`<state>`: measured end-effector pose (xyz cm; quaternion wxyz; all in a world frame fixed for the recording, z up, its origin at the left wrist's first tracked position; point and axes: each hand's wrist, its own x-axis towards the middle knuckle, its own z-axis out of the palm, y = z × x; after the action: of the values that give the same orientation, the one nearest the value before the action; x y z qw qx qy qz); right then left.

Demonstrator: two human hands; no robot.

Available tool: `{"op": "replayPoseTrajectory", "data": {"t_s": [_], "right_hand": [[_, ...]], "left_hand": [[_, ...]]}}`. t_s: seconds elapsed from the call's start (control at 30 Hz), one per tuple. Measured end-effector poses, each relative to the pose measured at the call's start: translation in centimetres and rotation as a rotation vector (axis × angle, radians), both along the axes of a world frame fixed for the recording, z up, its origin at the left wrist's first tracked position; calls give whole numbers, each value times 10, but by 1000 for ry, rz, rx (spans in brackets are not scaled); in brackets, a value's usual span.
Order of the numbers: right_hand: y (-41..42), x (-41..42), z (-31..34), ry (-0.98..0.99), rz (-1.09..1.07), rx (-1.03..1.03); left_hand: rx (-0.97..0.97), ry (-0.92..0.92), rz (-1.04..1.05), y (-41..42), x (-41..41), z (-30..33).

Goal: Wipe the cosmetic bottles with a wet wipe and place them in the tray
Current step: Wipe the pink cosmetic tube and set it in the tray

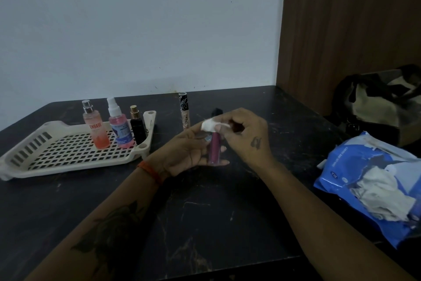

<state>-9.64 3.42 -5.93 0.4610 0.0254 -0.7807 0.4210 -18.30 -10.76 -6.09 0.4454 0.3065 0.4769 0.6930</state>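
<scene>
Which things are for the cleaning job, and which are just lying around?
For the job:
tray
three bottles in tray
beige tube
pink tube
wipe
wipes pack

Just lying around:
bag

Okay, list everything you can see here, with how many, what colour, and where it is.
Tray: one, cream, left on the table.
Spray bottles: three in the tray's right end, peach, pink, black.
Concealer tube: one, beige with a dark cap, standing on the table beyond the hands.
Lip gloss tube: one, magenta, dark cap, in the left hand.
Wet wipe: one, white, pressed on the gloss tube.
Wipes pack: one, blue, right, a wipe sticking out.
Bag: one, dark and beige, far right.
Table: one, black.
Left hand: grip shut on the tube.
Right hand: grip shut on the wipe.
</scene>
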Motion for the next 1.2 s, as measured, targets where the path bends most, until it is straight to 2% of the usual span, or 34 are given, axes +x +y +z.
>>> {"op": "replayPoseTrajectory", "data": {"t_s": [0.23,0.33,0.43,0.5,0.57,0.6,0.7,0.8,0.97,1.07,1.2], "right_hand": [[2,-3,-1,-88,42,70],[10,-5,-1,-49,-57,-59],[16,-5,2,100,-233,-188],[10,-5,2,145,-203,-29],[2,-6,-3,111,-136,206],[1,-8,-6,82,-123,257],[7,-10,-3,27,-150,95],[14,-9,0,98,-204,-89],[-1,-5,-2,33,-3,-48],[3,-7,0,-3,-19,-130],[6,-5,3,80,-45,-194]], "left_hand": [[-66,65,11,3,3,-2],[-49,55,25,3,1,-2],[-45,45,23,4,1,-3],[-45,61,18,5,2,-3],[-65,100,7,5,3,-4],[-82,111,5,5,4,-4],[-94,66,24,6,4,-3],[-62,25,45,7,3,-1],[-58,46,24,4,3,0],[-70,-3,52,4,2,0],[-77,-25,85,4,1,0]]}}
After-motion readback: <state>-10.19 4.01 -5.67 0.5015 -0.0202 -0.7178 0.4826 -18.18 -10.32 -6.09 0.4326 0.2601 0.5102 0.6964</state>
